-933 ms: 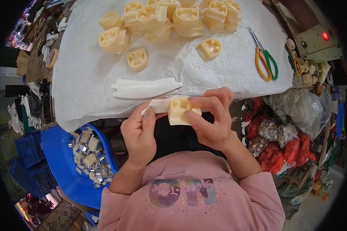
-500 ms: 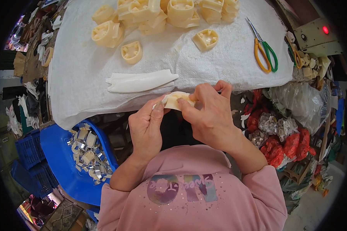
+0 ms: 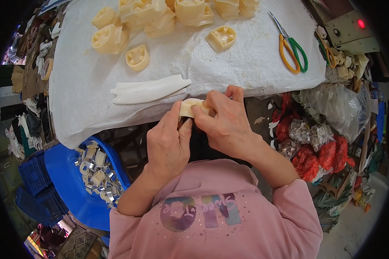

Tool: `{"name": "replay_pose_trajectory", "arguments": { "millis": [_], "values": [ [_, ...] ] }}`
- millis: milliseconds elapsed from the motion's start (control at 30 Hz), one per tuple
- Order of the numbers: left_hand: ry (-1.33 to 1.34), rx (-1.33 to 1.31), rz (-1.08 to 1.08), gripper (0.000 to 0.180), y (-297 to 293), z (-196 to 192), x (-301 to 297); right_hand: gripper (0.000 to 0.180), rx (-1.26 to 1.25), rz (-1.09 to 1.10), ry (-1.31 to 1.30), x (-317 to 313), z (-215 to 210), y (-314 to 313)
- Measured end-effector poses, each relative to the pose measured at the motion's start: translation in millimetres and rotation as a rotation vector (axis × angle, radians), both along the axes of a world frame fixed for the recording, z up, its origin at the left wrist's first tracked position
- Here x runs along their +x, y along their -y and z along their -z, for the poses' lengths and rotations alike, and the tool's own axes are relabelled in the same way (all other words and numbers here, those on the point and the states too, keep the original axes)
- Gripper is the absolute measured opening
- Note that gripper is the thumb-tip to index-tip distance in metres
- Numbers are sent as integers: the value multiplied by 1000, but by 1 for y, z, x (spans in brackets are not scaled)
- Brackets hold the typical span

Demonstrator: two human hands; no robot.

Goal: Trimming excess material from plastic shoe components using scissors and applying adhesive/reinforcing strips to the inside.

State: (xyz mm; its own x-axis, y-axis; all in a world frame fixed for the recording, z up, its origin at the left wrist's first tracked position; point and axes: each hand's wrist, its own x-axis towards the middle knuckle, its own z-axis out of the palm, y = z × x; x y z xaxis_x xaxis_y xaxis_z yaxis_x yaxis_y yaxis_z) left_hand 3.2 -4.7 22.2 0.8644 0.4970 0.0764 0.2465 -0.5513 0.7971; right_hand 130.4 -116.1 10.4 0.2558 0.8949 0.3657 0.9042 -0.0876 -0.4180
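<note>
Just off the front edge of the table I hold a small cream plastic moulded piece (image 3: 188, 109) with a white strip along its far rim. My left hand (image 3: 166, 138) grips its left end, fingers behind it and the thumb lower down. My right hand (image 3: 224, 114) holds the other end, with the thumb pressing on its near face. The undersides of both grips are hidden. Beyond my hands, a short stack of white strips (image 3: 149, 89) lies flat on the cloth. Two loose cream moulded pieces, one at left (image 3: 137, 58) and one at right (image 3: 221, 38), rest farther back.
A white woven sheet (image 3: 86, 86) covers the table. Several more cream pieces (image 3: 147, 13) are heaped at the far side. Scissors (image 3: 293, 54) with orange and green handles lie at right. A blue chair-like tub (image 3: 69, 190) holds shiny metal-and-cream parts. Red plastic bags (image 3: 307, 164) sit low right.
My left thumb has come off the face of the piece and dropped below it, while the left fingers have straightened up along its end. The whole view has shifted slightly.
</note>
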Motion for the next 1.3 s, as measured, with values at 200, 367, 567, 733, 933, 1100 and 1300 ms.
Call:
{"name": "replay_pose_trajectory", "arguments": {
  "millis": [200,367,567,733,933,1100,1300],
  "values": [
    [170,-601,137,59,-23,20,-10,39,173,-32,-223,10,10,7],
    [84,-1301,291,67,-21,35,-6,44,183,-102,-253,8,10,8],
    [92,-1558,401,56,-24,31,0,47,222,-183,-382,10,4,10],
    [83,-1652,338,42,-23,27,5,48,195,-189,-348,9,1,11],
    [56,-1615,287,39,-19,24,7,42,170,-210,-354,8,-7,10],
    [71,-1585,284,36,-17,23,9,41,168,-204,-314,8,-9,12],
    [9,-1494,274,37,-18,21,8,40,76,-209,-185,5,-11,13]
  ]
}}
